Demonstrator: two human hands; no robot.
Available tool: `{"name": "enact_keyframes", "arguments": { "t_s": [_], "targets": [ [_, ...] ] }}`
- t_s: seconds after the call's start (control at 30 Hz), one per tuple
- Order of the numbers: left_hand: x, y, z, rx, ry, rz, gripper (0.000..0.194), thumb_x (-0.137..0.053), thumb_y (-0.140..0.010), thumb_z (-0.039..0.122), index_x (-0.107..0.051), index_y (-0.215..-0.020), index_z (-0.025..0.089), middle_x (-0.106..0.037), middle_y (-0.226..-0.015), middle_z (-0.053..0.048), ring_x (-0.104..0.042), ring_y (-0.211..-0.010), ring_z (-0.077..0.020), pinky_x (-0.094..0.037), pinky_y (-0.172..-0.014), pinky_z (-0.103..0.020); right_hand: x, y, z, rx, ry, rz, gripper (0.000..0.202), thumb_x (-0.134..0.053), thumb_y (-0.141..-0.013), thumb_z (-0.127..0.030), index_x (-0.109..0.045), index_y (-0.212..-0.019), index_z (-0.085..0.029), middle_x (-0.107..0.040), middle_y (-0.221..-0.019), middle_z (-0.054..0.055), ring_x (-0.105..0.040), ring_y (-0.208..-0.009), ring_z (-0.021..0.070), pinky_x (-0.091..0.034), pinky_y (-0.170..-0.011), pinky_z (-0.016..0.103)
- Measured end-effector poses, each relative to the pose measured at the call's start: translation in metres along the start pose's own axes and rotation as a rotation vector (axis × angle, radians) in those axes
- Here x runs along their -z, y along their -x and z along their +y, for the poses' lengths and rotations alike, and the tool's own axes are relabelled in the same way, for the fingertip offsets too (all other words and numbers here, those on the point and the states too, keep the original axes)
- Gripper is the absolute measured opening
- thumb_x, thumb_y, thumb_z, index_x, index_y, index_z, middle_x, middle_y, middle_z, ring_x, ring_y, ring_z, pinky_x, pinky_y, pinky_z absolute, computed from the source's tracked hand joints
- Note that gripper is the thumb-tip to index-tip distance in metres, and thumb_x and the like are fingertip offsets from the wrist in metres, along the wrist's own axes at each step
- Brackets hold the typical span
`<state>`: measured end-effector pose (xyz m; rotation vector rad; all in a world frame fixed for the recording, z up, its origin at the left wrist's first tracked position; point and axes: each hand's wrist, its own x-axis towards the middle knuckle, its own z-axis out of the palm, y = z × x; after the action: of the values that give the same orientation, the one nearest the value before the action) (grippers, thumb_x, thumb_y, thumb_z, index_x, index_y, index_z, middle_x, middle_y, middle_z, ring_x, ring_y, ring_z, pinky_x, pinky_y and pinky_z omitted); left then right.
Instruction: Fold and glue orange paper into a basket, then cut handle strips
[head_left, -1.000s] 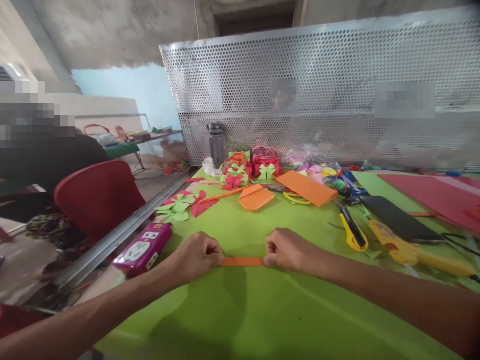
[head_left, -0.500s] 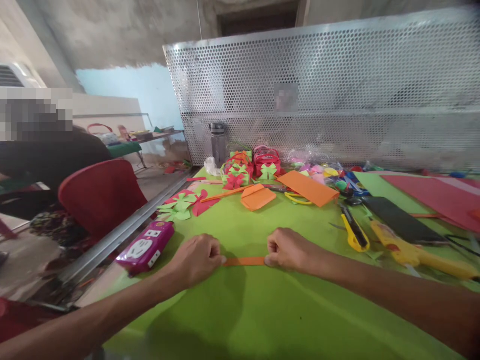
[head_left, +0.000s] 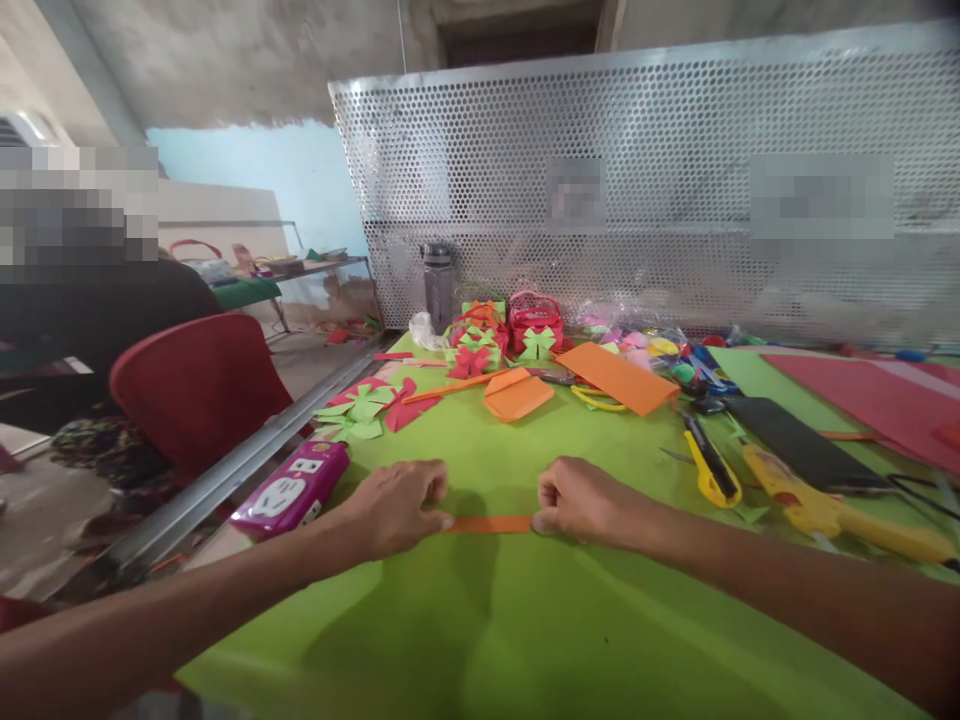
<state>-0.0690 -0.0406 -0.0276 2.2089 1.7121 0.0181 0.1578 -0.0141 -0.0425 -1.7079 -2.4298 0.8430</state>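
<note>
A narrow orange paper strip (head_left: 491, 525) lies level across the green tabletop (head_left: 450, 620) in front of me. My left hand (head_left: 401, 505) has its thumb pressed on the strip's left end, the curled fingers a little apart from the thumb. At the right end, my right hand (head_left: 581, 500) is closed in a pinch, thumb against the strip. Both tips of the strip are partly covered by the thumbs. Beyond the hands lie a folded orange paper piece (head_left: 517, 395) and an orange paper sheet (head_left: 619, 378).
A purple power strip (head_left: 292, 488) sits left of my left hand. On the right are a yellow utility knife (head_left: 709, 460), a yellow glue gun (head_left: 795, 490) and a black phone (head_left: 806, 445). Small red paper baskets (head_left: 535, 325) and a bottle (head_left: 437, 290) stand behind. A person sits left.
The fingers of my left hand have loosened and risen slightly from its thumb. My right hand and the orange strip stay nearly in place.
</note>
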Motion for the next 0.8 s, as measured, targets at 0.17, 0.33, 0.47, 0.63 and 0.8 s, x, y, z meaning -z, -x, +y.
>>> {"name": "enact_keyframes", "arguments": {
  "t_s": [0.17,0.33,0.47,0.63,0.8],
  "targets": [
    [0.008,-0.006,-0.010,-0.106,-0.083,-0.039,0.026,-0.057,-0.074,0.037,-0.056,-0.091,0.017,-0.060,-0.073,-0.001,-0.055,-0.065,-0.0190,-0.038,-0.058,-0.028,0.000,0.001,0.001,0.025,0.001,-0.005,0.013,-0.064,-0.063,-0.023,-0.055,-0.055,-0.018,-0.053,-0.053,-0.004,-0.048,-0.051,0.0089,-0.029,-0.045,0.021],
    [0.014,-0.021,-0.018,-0.400,-0.219,-0.113,0.062,-0.066,-0.076,0.037,-0.041,-0.133,0.033,-0.044,-0.134,-0.011,-0.044,-0.116,-0.0311,-0.036,-0.093,-0.043,0.000,0.000,0.002,0.029,0.003,-0.003,0.012,-0.064,-0.061,-0.022,-0.056,-0.055,-0.017,-0.055,-0.054,-0.003,-0.048,-0.051,0.0096,-0.029,-0.046,0.021],
    [0.019,-0.029,-0.012,-0.703,-0.435,-0.188,0.068,-0.062,-0.082,0.026,-0.028,-0.136,0.047,-0.024,-0.149,-0.010,-0.027,-0.132,-0.0367,-0.030,-0.099,-0.053,0.000,0.001,0.003,0.048,-0.004,0.005,0.011,-0.063,-0.061,-0.023,-0.056,-0.056,-0.017,-0.055,-0.055,-0.003,-0.049,-0.051,0.0098,-0.029,-0.047,0.021],
    [0.030,-0.035,0.006,-0.748,-0.530,-0.317,0.073,-0.065,-0.080,0.022,-0.027,-0.137,0.045,-0.022,-0.151,-0.011,-0.026,-0.134,-0.0375,-0.034,-0.097,-0.055,-0.001,0.002,0.003,0.054,-0.014,0.015,0.010,-0.061,-0.061,-0.025,-0.055,-0.056,-0.018,-0.054,-0.053,-0.004,-0.047,-0.049,0.0097,-0.028,-0.045,0.021],
    [0.035,-0.039,0.014,-0.740,-0.479,-0.388,0.070,-0.063,-0.080,0.016,-0.033,-0.133,0.049,-0.020,-0.152,-0.006,-0.021,-0.137,-0.0325,-0.028,-0.101,-0.054,-0.002,0.001,0.004,0.047,-0.023,0.024,0.012,-0.061,-0.060,-0.025,-0.054,-0.055,-0.018,-0.051,-0.051,-0.005,-0.044,-0.047,0.0088,-0.026,-0.044,0.021]
  ]
}}
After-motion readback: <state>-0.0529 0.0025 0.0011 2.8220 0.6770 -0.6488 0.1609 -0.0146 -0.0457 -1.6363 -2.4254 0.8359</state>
